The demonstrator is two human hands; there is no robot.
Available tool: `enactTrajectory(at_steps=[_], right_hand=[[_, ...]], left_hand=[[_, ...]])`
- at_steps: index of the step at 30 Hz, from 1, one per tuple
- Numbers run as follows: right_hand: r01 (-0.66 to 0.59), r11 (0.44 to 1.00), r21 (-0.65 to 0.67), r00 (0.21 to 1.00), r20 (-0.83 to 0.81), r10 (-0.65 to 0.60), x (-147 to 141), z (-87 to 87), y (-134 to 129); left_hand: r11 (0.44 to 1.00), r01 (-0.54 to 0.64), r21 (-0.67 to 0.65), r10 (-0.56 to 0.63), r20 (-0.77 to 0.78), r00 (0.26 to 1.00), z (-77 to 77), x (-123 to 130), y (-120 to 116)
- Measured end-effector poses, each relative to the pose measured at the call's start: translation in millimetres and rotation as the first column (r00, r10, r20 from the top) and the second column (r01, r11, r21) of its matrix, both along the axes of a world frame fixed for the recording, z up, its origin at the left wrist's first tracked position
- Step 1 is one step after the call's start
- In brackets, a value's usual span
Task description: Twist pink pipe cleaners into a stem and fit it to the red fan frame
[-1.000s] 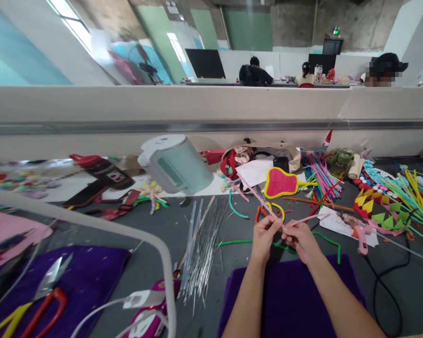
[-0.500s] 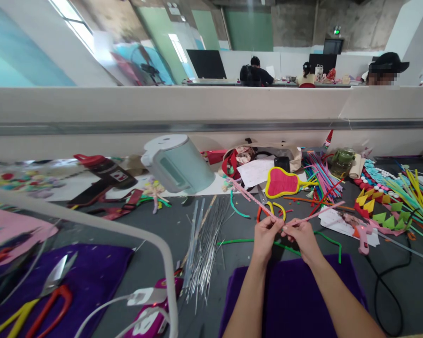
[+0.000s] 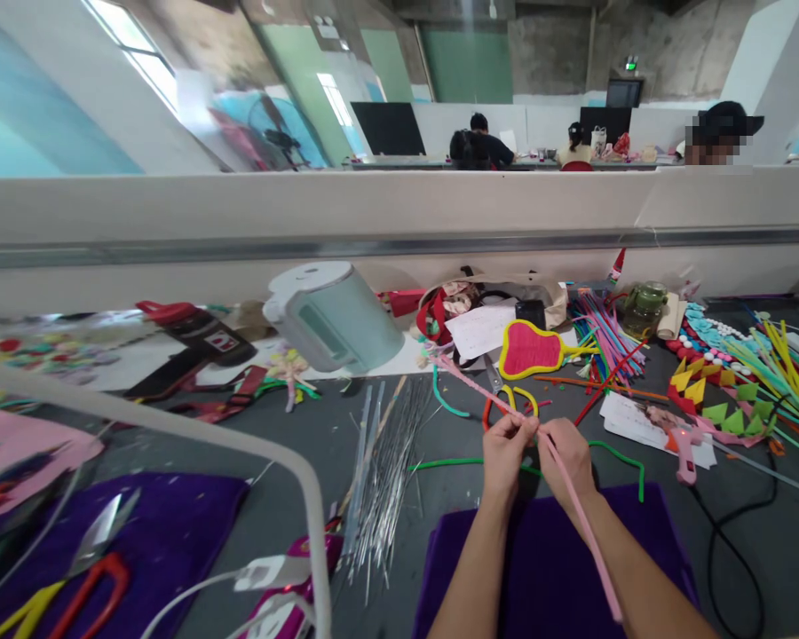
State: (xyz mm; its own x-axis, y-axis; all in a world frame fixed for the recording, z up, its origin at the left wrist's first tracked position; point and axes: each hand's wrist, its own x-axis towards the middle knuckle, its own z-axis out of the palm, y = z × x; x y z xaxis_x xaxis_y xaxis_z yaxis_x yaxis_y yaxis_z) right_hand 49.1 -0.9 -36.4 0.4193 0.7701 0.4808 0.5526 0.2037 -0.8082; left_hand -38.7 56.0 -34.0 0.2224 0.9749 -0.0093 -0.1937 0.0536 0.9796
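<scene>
My left hand (image 3: 504, 454) pinches a pink pipe cleaner (image 3: 474, 388) whose twisted part runs up and away to the left. Close beside it, my right hand (image 3: 567, 454) is closed on the same pink strand. A loose pink end hangs from there down over my right forearm. Both hands are above the front of a folded purple cloth (image 3: 539, 568). Green pipe cleaners (image 3: 449, 462) lie beneath and beside the hands. Just beyond are scissors with red and yellow handles (image 3: 525, 398) and a pink shape edged in yellow (image 3: 531, 349).
Silvery wires (image 3: 390, 488) lie left of the hands, near a pale blue kettle (image 3: 366, 324). A pink glue gun (image 3: 687, 453) with a black cord lies right. A white tube (image 3: 240, 433) arches across the left front, near large scissors (image 3: 99, 541). A low partition (image 3: 373, 200) stands behind.
The loose pink end has swung from pointing right to hanging down over my right forearm. My right hand has turned over and moved against the left.
</scene>
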Motion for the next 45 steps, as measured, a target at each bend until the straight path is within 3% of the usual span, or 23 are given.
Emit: enactTrajectory(at_steps=[2, 4, 5, 7, 10, 12, 13, 15, 17, 19, 21, 23, 25, 28, 30, 32, 34, 35, 37, 39, 41, 42, 45], right_hand=[[-0.030, 0.999, -0.036, 0.997, -0.076, 0.027, -1, 0.5, 1], [-0.096, 0.990, -0.108, 0.950, -0.306, 0.058, 1, 2.1, 3], [-0.162, 0.977, -0.139, 0.886, -0.457, 0.082, 2, 3.1, 4], [-0.341, 0.928, -0.148, 0.663, -0.738, 0.125, 6, 5.0, 5], [-0.548, 0.835, -0.055, 0.321, -0.935, 0.150, 9, 7.0, 5], [-0.558, 0.829, -0.022, 0.269, -0.950, 0.156, 8, 7.5, 5], [-0.525, 0.850, -0.030, 0.312, -0.936, 0.160, 8, 7.4, 5], [-0.384, 0.919, -0.083, 0.534, -0.832, 0.148, 6, 6.2, 5], [-0.176, 0.978, -0.111, 0.818, -0.569, 0.083, 4, 3.4, 4], [-0.008, 0.999, -0.046, 0.976, -0.216, -0.002, 4, -0.6, 3], [0.032, 0.998, 0.046, 0.998, 0.051, -0.035, 3, -4.6, 3], [0.013, 0.996, 0.083, 0.988, 0.150, -0.025, 2, -7.0, 3], [-0.004, 0.999, 0.047, 0.997, 0.076, 0.000, 2, -7.2, 4], [-0.093, 0.992, -0.080, 0.961, -0.267, 0.069, 5, -4.1, 7], [-0.240, 0.962, -0.132, 0.820, -0.557, 0.128, 9, -2.0, 10], [-0.399, 0.908, -0.124, 0.595, -0.789, 0.154, 12, -1.2, 11], [-0.493, 0.866, -0.081, 0.413, -0.898, 0.150, 15, -2.3, 13], [-0.503, 0.862, -0.067, 0.372, -0.917, 0.146, 15, -3.6, 14], [-0.441, 0.895, -0.069, 0.416, -0.899, 0.135, 15, -6.8, 16], [-0.279, 0.956, -0.091, 0.613, -0.783, 0.105, 14, -10.5, 17], [-0.084, 0.993, -0.079, 0.849, -0.528, 0.030, 13, -13.9, 16], [-0.010, 0.998, -0.060, 0.926, -0.378, -0.013, 13, -15.4, 16], [0.075, 0.997, -0.027, 0.993, -0.086, -0.077, 12, -18.8, 14]], left_hand=[[1.000, 0.006, -0.012, -0.005, 0.022, 1.000, 1.0, -2, 1], [0.999, 0.037, -0.017, -0.037, 0.038, 0.999, 2.6, -6, 2], [0.998, 0.059, -0.016, -0.058, 0.043, 0.997, 3.4, -7, 2], [0.994, 0.106, 0.001, -0.106, 0.048, 0.993, 4.9, -11, 3], [0.986, 0.158, 0.049, -0.161, 0.065, 0.985, 6.5, -14, 3], [0.986, 0.160, 0.046, -0.163, 0.087, 0.983, 6.7, -14, 3], [0.988, 0.150, 0.030, -0.152, 0.097, 0.984, 6.5, -12, 2], [0.993, 0.117, -0.005, -0.116, 0.101, 0.988, 5.3, -8, 2], [0.997, 0.079, -0.014, -0.078, 0.079, 0.994, 3.2, -3, 2], [0.999, 0.036, -0.007, -0.036, 0.052, 0.998, 0.7, 1, 2], [1.000, 0.005, -0.013, -0.005, 0.038, 0.999, -1.7, 2, 4], [1.000, -0.006, -0.021, 0.007, 0.042, 0.999, -3.4, 1, 6], [1.000, 0.006, -0.015, -0.005, 0.056, 0.998, -4.2, -1, 8], [0.999, 0.047, -0.015, -0.045, 0.102, 0.994, -4.2, -4, 12], [0.996, 0.089, -0.021, -0.086, 0.135, 0.987, -3.9, -6, 14], [0.990, 0.141, -0.004, -0.139, 0.158, 0.978, -4.0, -6, 16], [0.983, 0.186, 0.001, -0.183, 0.184, 0.966, -5.0, -5, 18], [0.981, 0.196, -0.004, -0.191, 0.193, 0.962, -5.9, -4, 19], [0.983, 0.181, -0.016, -0.175, 0.187, 0.967, -8.5, 1, 19], [0.990, 0.141, -0.014, -0.136, 0.168, 0.976, -11.7, 6, 20], [0.995, 0.100, -0.003, -0.098, 0.157, 0.983, -15.0, 12, 20], [0.997, 0.083, 0.004, -0.083, 0.157, 0.984, -16.4, 14, 21], [0.998, 0.051, 0.027, -0.055, 0.161, 0.985, -18.7, 16, 23]])
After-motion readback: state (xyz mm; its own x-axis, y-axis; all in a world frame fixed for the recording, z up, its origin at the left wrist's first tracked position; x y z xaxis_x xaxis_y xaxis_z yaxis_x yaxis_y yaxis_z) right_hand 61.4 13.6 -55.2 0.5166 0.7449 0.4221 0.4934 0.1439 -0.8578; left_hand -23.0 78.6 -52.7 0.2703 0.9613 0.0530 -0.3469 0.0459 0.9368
